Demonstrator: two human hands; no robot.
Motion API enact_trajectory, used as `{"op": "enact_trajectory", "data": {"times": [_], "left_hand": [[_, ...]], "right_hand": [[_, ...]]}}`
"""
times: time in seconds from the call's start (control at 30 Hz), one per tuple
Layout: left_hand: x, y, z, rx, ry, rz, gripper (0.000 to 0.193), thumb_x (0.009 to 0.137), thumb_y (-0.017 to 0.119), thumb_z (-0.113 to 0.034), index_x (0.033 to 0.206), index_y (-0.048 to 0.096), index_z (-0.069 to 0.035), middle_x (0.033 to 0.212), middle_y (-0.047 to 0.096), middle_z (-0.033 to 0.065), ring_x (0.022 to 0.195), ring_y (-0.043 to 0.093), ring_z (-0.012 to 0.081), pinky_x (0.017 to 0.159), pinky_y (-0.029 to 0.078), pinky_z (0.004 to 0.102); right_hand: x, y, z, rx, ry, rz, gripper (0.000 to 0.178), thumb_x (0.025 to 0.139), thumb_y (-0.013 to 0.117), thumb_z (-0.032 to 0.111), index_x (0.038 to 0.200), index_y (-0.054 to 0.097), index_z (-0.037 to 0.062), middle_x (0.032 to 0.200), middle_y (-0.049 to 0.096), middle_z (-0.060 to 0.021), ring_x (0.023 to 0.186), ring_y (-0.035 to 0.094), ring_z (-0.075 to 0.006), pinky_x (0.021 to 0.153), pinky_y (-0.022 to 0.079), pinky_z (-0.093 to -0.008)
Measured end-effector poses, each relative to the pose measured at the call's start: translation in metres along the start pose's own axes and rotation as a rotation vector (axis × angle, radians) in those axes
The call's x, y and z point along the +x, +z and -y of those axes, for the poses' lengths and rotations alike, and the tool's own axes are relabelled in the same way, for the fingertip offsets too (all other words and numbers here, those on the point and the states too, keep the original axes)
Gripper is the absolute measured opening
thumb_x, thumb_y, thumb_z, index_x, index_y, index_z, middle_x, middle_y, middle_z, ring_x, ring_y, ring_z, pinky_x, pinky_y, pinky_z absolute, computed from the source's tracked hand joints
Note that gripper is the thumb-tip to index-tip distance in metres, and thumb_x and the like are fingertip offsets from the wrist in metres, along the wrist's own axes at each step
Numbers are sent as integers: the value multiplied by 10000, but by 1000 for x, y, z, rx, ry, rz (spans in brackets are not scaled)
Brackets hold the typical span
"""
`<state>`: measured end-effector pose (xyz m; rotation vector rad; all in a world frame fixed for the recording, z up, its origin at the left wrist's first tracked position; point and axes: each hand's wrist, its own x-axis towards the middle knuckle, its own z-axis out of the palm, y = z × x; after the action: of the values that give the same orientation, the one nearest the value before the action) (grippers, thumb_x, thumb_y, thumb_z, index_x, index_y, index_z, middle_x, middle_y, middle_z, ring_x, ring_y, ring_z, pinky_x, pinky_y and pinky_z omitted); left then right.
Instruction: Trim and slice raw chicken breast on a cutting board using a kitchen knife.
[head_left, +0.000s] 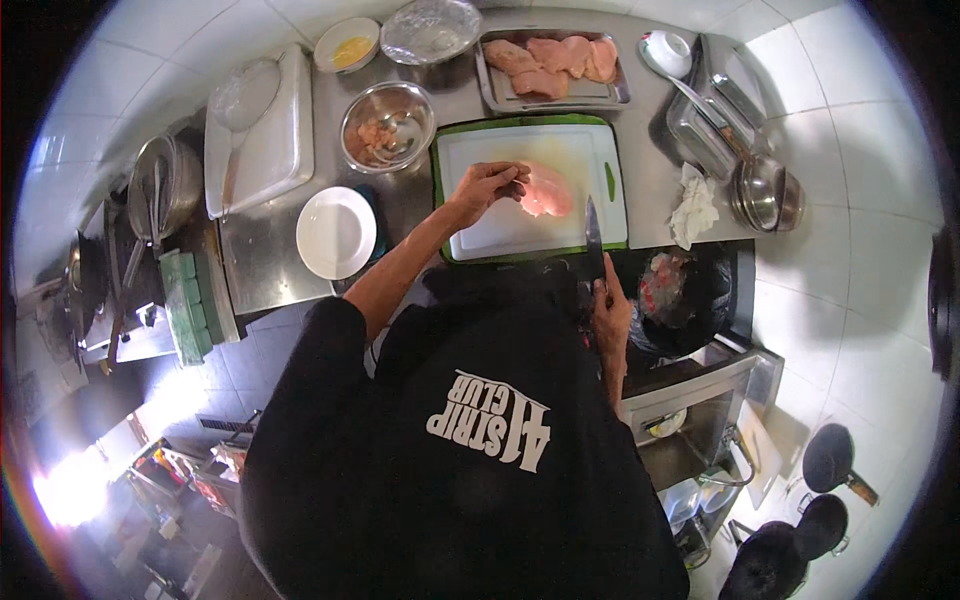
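Note:
A raw chicken breast (546, 190) lies on the white cutting board (480, 225), which has a green edge. Just at the breast's left side is my left hand (486, 190), its fingers bent and pinched together. Whether anything small is between those fingertips cannot be made out. My right hand (611, 312) is wrapped round the handle of a knife (593, 228) by the board's right front corner. The blade points away from me, its tip over the board's right part and apart from the chicken.
Behind the board stands a metal tray (505, 98) of chicken breasts. To the left are a steel bowl (417, 109) with small meat pieces and a white plate (336, 233). A crumpled paper towel (692, 207) lies right, above a black-lined bin (700, 315) holding scraps.

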<state>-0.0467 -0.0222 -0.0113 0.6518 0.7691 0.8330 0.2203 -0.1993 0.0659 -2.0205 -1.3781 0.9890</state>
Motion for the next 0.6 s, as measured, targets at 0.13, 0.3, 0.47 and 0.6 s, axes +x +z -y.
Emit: {"op": "enact_trajectory", "data": {"times": [0.13,0.3,0.47,0.6], "left_hand": [[3,37,-22,-79,-88,103,314,1016,599,-200,1233,622,26,1054,682,68,916,659,162,844,553,305],[15,107,-48,-179,-77,384,269,971,664,-261,1022,631,1,863,565,20,785,562,128,750,491,289],[62,252,-48,-773,-129,1344,232,929,696,-195,752,641,-56,739,595,49,666,573,132,561,458,279],[90,371,1,-828,-338,1455,374,915,705,-193,580,586,-77,593,574,49,535,555,157,506,455,291]], "right_hand": [[-7,-10,-23,108,41,-53,485,1013,558,144,1490,493,200,657,409,-62,594,338,-139,534,349,-304],[-31,-36,-61,265,143,-228,495,1008,576,127,1486,498,229,652,394,-52,593,338,-132,559,363,-271],[-78,-90,-69,284,371,-399,483,1020,567,159,1489,498,251,678,453,-45,624,385,-114,597,385,-262],[-127,-130,-67,475,652,-563,466,1040,541,206,1502,483,192,668,483,-4,615,409,-88,576,396,-279]]}}
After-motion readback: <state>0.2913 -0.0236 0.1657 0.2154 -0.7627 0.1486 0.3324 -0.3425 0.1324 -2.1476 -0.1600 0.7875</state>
